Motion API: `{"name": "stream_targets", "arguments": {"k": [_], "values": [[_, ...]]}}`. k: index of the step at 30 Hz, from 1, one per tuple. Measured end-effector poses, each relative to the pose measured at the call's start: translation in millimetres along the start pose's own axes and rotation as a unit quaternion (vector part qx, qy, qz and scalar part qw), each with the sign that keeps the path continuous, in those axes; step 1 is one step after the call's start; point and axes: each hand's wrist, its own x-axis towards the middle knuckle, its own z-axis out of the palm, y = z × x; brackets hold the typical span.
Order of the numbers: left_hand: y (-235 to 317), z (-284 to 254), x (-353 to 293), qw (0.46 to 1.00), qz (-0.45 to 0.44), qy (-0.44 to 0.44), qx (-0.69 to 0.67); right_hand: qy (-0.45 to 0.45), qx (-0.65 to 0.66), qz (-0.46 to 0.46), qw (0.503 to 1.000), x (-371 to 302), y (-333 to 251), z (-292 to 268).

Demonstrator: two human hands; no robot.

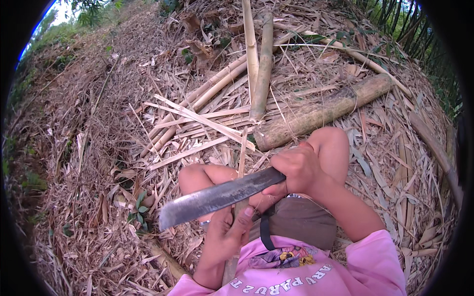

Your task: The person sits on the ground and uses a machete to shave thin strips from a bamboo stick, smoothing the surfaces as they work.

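Observation:
My right hand [299, 166] is closed round the handle of a machete [217, 197]. Its long, dark, broad blade points left across my lap, with a worn bright patch near the blunt tip. A narrow bamboo strip [242, 155] runs lengthwise beneath the blade, and the blade lies across it. My left hand [230, 231] grips this strip below the blade, thumb on top. The lower end of the strip passes along my left forearm toward my body. Where exactly the edge meets the strip is hidden by the blade.
Beyond my bent knees lie several split bamboo strips [212, 123] in a loose pile. A thick bamboo log [321, 114] rests at the right, beside an upright-pointing bamboo pole [262, 69]. Dry leaves [113, 163] cover the slope, and a small green plant [140, 211] grows at the left.

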Motion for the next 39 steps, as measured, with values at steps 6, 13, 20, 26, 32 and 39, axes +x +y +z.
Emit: {"name": "stream_targets", "arguments": {"k": [6,13,20,26,32,39], "values": [[-4,-8,-5,0.998,-0.005,0.009,-0.059,0.070,-0.024,0.109,0.991,9,40,-4],[-2,-7,0,0.997,-0.030,-0.038,-0.057,0.099,0.087,0.307,0.943,-18,79,-44],[-1,0,11,0.995,-0.038,-0.063,-0.065,-0.144,0.202,0.131,0.960,-18,-2,-28],[0,0,8,0.992,-0.042,-0.090,-0.083,-0.190,0.424,0.128,0.876,-7,-9,-23],[-8,-6,9,0.962,-0.096,-0.169,-0.190,-0.389,0.516,0.202,0.736,2,10,-44],[2,-4,5,0.970,-0.079,-0.143,-0.178,-0.427,0.483,0.178,0.743,10,15,-44]]}}
